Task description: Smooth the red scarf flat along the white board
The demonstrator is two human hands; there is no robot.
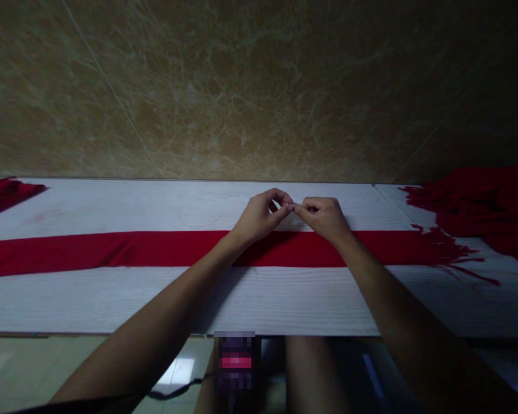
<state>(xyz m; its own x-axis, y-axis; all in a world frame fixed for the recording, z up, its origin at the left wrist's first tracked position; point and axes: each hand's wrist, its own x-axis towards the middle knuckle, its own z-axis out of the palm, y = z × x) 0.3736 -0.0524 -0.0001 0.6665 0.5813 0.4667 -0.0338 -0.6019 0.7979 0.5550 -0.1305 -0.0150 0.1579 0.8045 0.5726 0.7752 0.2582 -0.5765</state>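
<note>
While a red fringed scarf (293,250) lies flat and lengthwise on the white table (293,302) beneath my wrists, my left hand (265,211) and right hand (326,217) come together at the fingertips above its far edge, though whether either grips anything small I cannot tell.
</note>
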